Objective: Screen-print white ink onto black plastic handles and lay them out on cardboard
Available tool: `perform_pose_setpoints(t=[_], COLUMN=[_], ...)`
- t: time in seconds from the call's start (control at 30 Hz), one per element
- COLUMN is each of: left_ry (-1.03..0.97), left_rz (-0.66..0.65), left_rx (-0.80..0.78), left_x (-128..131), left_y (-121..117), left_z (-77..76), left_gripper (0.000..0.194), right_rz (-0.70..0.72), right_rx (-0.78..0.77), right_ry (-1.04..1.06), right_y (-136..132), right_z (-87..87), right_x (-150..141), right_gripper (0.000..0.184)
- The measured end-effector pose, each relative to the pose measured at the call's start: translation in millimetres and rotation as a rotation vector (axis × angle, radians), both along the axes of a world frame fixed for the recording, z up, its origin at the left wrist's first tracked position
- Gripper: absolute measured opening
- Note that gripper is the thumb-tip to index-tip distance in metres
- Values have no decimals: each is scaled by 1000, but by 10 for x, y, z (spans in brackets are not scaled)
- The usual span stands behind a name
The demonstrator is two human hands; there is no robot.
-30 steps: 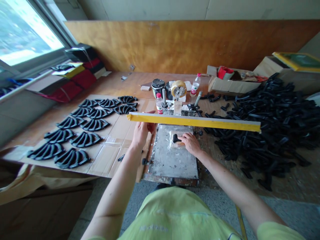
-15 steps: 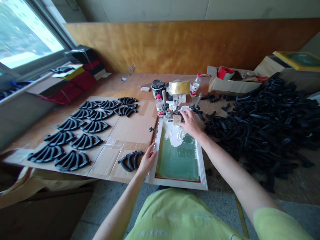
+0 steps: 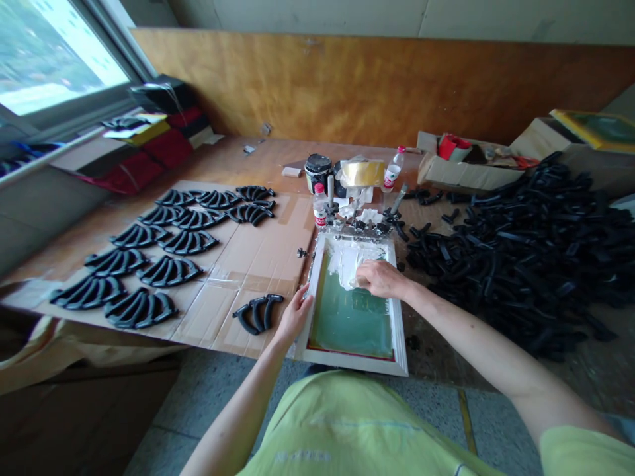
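A silk-screen printing frame [image 3: 401,330] with a pale border and green mesh lies in front of me. White ink [image 3: 342,259] is spread over the far part of the mesh. My right hand [image 3: 383,279] is closed on a small squeegee, mostly hidden by the fingers, at the near edge of the ink. My left hand [image 3: 296,313] grips the left border of the frame, its fingertips on the edge. Beside that hand, a few curved black tubular parts [image 3: 258,313] lie on the cardboard [image 3: 223,277]. Clamps [image 3: 364,227] hold the frame's far end.
Fanned rows of black parts [image 3: 171,271] cover the cardboard's left side. A big heap of black parts [image 3: 516,244] lies at right. Behind the frame stand an ink tub [image 3: 318,173] and bottles [image 3: 393,170]. An open carton [image 3: 461,173] sits at the back right.
My right hand has moved from the frame's far end toward me and closed on the small squeegee, now over the ink. My left hand stays on the frame's border.
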State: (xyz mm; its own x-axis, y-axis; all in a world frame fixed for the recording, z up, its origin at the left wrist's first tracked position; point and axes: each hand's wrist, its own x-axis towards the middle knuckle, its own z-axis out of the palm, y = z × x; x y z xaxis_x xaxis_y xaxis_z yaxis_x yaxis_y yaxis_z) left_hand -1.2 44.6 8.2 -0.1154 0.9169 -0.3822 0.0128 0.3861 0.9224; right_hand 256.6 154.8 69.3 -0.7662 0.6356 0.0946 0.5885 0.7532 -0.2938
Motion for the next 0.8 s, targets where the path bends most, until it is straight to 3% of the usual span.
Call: perform_pose_setpoints(t=[0.1,0.23,0.33,0.5,0.6,0.7,0.8], left_ry=[11,1,-10,-39,-76,-152,-307], left_rz=[-21,-7,4,-32,-19,42,87], left_rx=[8,-29,-49,-42,5,129,313], left_x=[-18,-9,6,-50,-72,-14,88], left_y=[5,15,18,42,119,298,569], left_z=[-8,5,105,582,968,1290,1486], left_gripper=[62,66,66,68,57,50,45], right_rz=[-131,-42,-88,-366,-532,-793,-1016], right_rx=[70,94,45,71,75,26,-73], right_ry=[37,49,94,158,221,379,415], right_y=[-37,-217,-151,435,736,799,605], right_z=[-46,-165,-100,236,340,224,-87], right_x=[-69,-62,-72,-138,162,666,952], right_gripper=[17,25,16,53,47,29,21])
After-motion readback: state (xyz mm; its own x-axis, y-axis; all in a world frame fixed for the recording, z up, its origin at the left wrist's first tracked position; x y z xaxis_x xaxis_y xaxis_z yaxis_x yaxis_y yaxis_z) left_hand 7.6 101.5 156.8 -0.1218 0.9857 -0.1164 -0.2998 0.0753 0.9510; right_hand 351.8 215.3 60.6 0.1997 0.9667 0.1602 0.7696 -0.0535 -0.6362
